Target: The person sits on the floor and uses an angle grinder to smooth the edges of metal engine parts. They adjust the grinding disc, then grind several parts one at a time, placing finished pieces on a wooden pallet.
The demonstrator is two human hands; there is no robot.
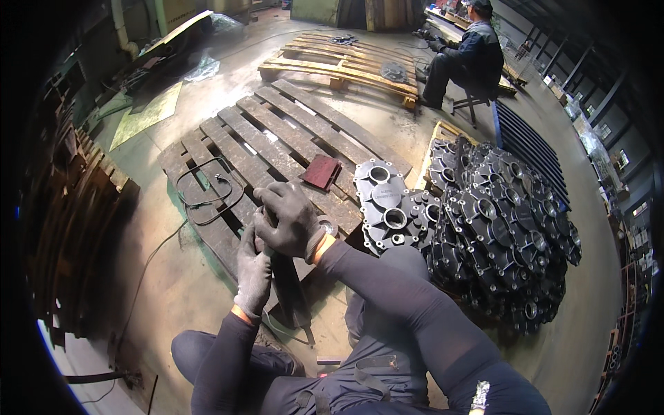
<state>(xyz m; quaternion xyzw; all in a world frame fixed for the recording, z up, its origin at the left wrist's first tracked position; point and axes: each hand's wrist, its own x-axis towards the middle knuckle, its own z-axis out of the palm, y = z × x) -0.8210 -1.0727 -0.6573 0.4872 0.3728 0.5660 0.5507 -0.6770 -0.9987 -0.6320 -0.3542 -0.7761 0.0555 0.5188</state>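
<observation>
My left hand [253, 273] and my right hand [289, 218], both in dark grey gloves, are closed together on a dark hand-held tool [285, 283] whose body runs down toward my knees. The right hand grips its upper end, the left hand holds it just below. A small round metal part [328, 225] shows right beside my right wrist. The tool's head is hidden under my gloves. Just right of my hands lies a grey cast metal housing [385, 202] with round bores.
A weathered wooden pallet [277, 138] lies under and beyond my hands, with a black cable loop [207, 194] and a dark red plate [322, 171] on it. A large heap of cast housings [505, 228] fills the right. A seated person [467, 59] works near a lighter pallet [346, 62].
</observation>
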